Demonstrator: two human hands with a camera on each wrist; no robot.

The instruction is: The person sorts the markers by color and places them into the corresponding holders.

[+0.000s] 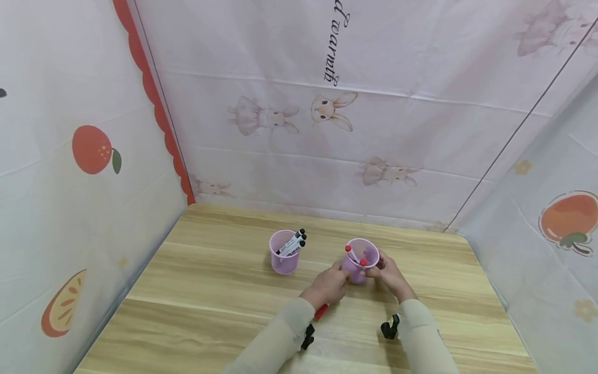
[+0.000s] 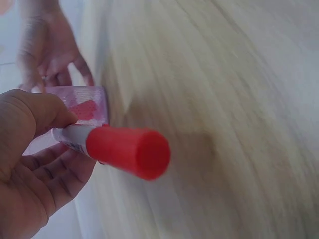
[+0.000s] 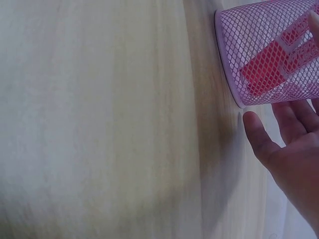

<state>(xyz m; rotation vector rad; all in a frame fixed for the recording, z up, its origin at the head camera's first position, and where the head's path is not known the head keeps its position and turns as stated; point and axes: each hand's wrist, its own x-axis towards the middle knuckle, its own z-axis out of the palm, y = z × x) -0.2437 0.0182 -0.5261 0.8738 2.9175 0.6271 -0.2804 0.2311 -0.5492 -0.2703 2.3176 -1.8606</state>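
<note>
My left hand (image 1: 328, 285) pinches a red-and-white marker (image 2: 124, 149) between thumb and fingers. One red end of it points back toward the left wrist camera. Just past that hand stands a pink mesh pen cup (image 3: 279, 55), with red-capped markers (image 1: 351, 253) inside, two caps poking above the rim. My right hand (image 1: 389, 276) is around the right side of this cup, fingers behind it and thumb near its base in the right wrist view. A second pink pen cup (image 1: 285, 265) stands to the left, holding several black-capped markers (image 1: 291, 243) that lean right.
Both cups stand on a wood-grain table (image 1: 210, 291). A printed cloth wall (image 1: 289, 176) rises behind its back edge, with more printed cloth at the left and right sides. Black wrist-camera mounts (image 1: 390, 327) sit by the forearms.
</note>
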